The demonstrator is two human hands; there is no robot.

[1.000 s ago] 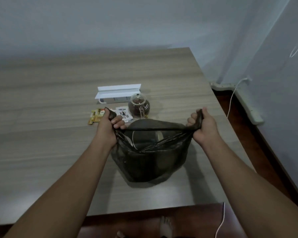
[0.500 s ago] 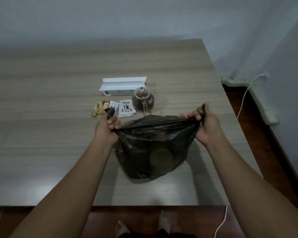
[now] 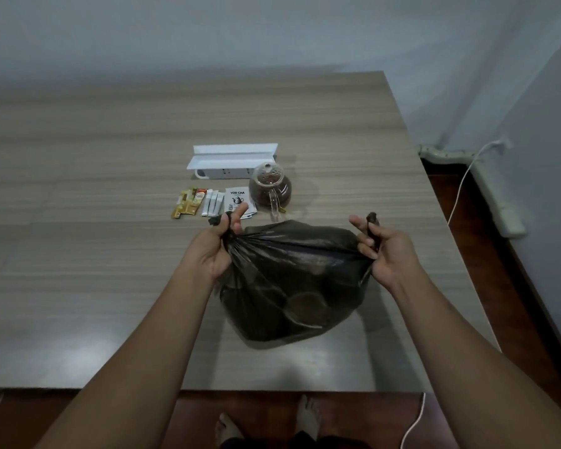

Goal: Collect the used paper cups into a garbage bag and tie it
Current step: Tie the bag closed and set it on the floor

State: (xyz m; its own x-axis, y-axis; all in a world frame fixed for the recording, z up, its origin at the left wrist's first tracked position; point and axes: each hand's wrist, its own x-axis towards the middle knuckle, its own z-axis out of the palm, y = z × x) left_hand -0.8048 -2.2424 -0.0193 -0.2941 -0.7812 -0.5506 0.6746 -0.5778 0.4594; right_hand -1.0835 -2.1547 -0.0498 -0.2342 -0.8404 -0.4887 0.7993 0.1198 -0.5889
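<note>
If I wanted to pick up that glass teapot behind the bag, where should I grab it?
Probably by the clear loop handle of the round glass teapot, coming from the near side: the handle points toward the dark plastic garbage bag, and the rounded body looks smooth and holds dark tea.

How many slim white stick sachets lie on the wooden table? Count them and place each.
3, side by side: left sachet beside the yellow packets, middle sachet, right sachet beside the white printed tea packet. Others could lie hidden underneath.
</note>
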